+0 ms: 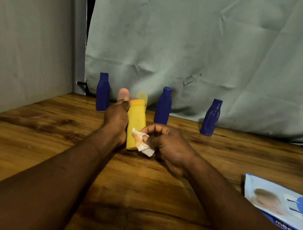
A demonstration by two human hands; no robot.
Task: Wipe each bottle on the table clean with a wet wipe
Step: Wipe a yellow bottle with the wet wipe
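Observation:
A yellow bottle (135, 124) stands tilted above the wooden table (49, 131), held in my left hand (117, 118) by its left side. My right hand (166, 145) presses a crumpled white wet wipe (140, 142), stained orange, against the bottle's lower right side. Three dark blue bottles stand upright along the back: one at the left (102, 92), one in the middle (163, 106) and one at the right (211, 118). A pale pink bottle (123, 93) and a pale yellow one (142, 97) show partly behind the held bottle.
A blue and white pack of wet wipes (279, 205) lies at the table's right edge. A grey cloth backdrop (193, 43) hangs behind the bottles, and a grey wall (28, 42) closes off the left side.

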